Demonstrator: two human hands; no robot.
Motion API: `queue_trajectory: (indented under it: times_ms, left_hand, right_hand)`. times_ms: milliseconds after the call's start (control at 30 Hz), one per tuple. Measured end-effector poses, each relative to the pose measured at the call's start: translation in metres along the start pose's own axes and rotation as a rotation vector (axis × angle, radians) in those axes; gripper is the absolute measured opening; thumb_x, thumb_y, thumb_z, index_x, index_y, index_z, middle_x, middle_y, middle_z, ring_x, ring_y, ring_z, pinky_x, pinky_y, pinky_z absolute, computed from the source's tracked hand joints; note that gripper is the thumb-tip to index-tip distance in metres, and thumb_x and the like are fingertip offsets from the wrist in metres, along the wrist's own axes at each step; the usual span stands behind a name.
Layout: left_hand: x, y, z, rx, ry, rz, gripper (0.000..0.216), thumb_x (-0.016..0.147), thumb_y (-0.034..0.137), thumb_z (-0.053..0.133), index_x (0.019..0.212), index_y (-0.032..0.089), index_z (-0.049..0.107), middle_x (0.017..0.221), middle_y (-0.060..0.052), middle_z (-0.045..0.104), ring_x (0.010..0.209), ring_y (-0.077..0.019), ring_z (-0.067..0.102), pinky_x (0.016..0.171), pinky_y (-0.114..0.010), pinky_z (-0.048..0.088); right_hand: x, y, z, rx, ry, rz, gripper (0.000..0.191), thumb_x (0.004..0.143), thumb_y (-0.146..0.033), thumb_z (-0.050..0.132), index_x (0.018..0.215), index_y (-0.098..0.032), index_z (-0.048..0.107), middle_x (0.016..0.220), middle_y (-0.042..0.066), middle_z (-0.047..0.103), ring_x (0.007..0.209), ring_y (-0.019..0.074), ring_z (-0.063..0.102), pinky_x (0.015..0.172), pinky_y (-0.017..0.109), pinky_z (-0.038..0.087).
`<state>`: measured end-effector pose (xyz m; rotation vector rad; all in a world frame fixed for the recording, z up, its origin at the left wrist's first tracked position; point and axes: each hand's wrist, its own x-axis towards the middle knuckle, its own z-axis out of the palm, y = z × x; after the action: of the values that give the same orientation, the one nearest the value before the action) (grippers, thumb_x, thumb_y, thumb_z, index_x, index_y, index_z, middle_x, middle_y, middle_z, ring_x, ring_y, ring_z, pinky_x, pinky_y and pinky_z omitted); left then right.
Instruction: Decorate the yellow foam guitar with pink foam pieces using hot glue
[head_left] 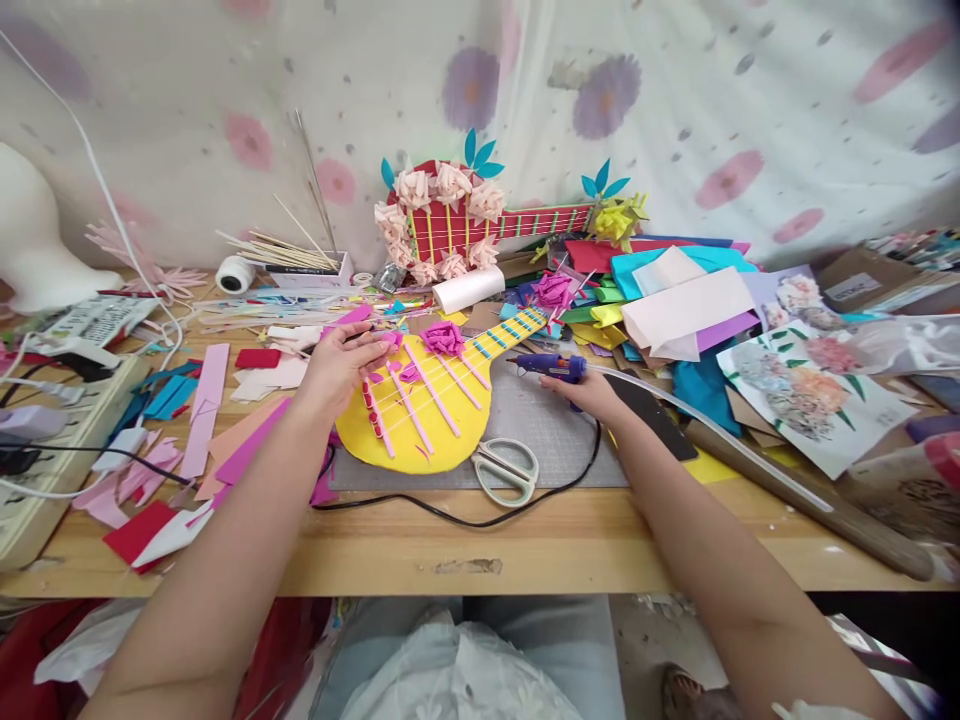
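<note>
A yellow guitar-shaped craft [465, 430] with pink strips and a magenta paper rose [443, 338] lies on the grey cutting mat [577, 440]. Above its upper left edge, my left hand [346, 362] pinches a small magenta paper piece [391, 340] between the fingertips. Several loose magenta petals [409, 373] rest on the yellow body below. To the right of the craft, my right hand [585, 393] is closed around a blue hot glue gun [551, 367], its nozzle pointing left toward the guitar's neck. A clear glue stick trails from the gun's back.
White-handled scissors [507, 472] lie at the mat's front edge, with a black cord [465, 522] curving past them. A red guitar craft with pale roses [450, 225] stands at the back. Paper sheets [686, 305] pile up on the right, scraps [202, 410] on the left, beside a power strip [82, 450].
</note>
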<state>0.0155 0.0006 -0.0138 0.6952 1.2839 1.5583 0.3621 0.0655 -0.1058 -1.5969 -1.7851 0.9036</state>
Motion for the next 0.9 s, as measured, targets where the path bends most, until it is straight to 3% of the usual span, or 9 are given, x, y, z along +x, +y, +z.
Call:
queue_trajectory:
  times_ms: [200,300,367,467,533,667,800,900]
  left_hand:
    - [-0.004,0.001,0.001,0.040,0.011,-0.015,0.033,0.062,-0.001,0.069,0.085,0.015,0.052,0.073,-0.002,0.068,0.065,-0.0148,0.069,0.057,-0.021,0.052]
    - [-0.005,-0.001,0.001,0.025,0.000,-0.014,0.034,0.061,0.001,0.070,0.085,0.016,0.051,0.076,-0.002,0.069,0.066,-0.0162,0.070,0.058,-0.022,0.051]
    - [-0.006,-0.002,0.003,-0.012,0.006,-0.013,0.036,0.059,0.002,0.071,0.085,0.017,0.051,0.077,-0.002,0.069,0.067,-0.0162,0.069,0.059,-0.023,0.051]
    - [-0.009,-0.005,0.008,-0.079,0.039,-0.022,0.036,0.056,0.002,0.073,0.082,0.017,0.053,0.078,-0.002,0.069,0.069,-0.0140,0.068,0.062,-0.023,0.049]
    - [-0.012,-0.008,0.013,-0.118,0.048,-0.022,0.036,0.054,0.003,0.075,0.080,0.017,0.054,0.077,0.000,0.068,0.071,-0.0123,0.066,0.063,-0.022,0.047]
    - [-0.019,-0.015,0.027,-0.192,0.001,-0.041,0.032,0.055,0.003,0.074,0.077,0.016,0.055,0.071,0.001,0.066,0.069,-0.0096,0.063,0.067,-0.021,0.045]
    - [-0.024,-0.019,0.038,-0.291,0.023,-0.071,0.029,0.058,0.003,0.073,0.075,0.016,0.054,0.068,0.003,0.065,0.066,-0.0081,0.062,0.068,-0.021,0.044]
    - [-0.024,-0.020,0.040,-0.366,0.069,-0.065,0.026,0.061,0.002,0.070,0.074,0.016,0.053,0.066,0.003,0.065,0.063,-0.0070,0.061,0.067,-0.020,0.044]
  right_hand:
    - [0.001,0.004,-0.002,-0.174,-0.012,-0.062,0.049,0.070,-0.058,0.063,0.100,-0.018,0.068,0.089,0.009,0.071,0.086,0.0272,0.066,0.075,0.038,0.050]
    - [-0.010,-0.004,-0.020,-0.427,0.010,-0.094,0.042,0.066,-0.055,0.069,0.086,-0.019,0.067,0.084,0.012,0.070,0.084,0.0293,0.064,0.071,0.038,0.047]
    - [-0.023,-0.015,-0.033,-0.623,0.049,-0.020,0.039,0.060,-0.055,0.074,0.072,-0.020,0.062,0.077,0.014,0.068,0.079,0.0304,0.063,0.065,0.037,0.044]
    - [-0.041,-0.042,-0.038,-0.660,-0.159,0.107,0.035,0.065,-0.054,0.072,0.059,-0.024,0.053,0.061,0.008,0.063,0.059,0.0220,0.057,0.054,0.033,0.037]
    - [-0.048,-0.065,-0.026,-0.505,-0.352,0.015,0.035,0.066,-0.053,0.071,0.059,-0.024,0.053,0.059,0.003,0.060,0.055,0.0181,0.053,0.052,0.030,0.036]
    - [-0.039,-0.116,0.031,0.105,-0.399,-0.281,0.027,0.070,-0.047,0.069,0.078,-0.022,0.059,0.077,0.000,0.063,0.069,0.0146,0.058,0.063,0.028,0.046]
    - [-0.020,-0.156,0.094,0.716,-0.299,-0.186,0.037,0.061,-0.040,0.077,0.086,-0.022,0.057,0.082,-0.001,0.063,0.073,0.0118,0.061,0.070,0.027,0.050]
    - [-0.015,-0.172,0.119,0.981,-0.256,-0.044,0.036,0.061,-0.037,0.078,0.084,-0.020,0.056,0.077,-0.003,0.062,0.070,0.0098,0.062,0.073,0.027,0.051]
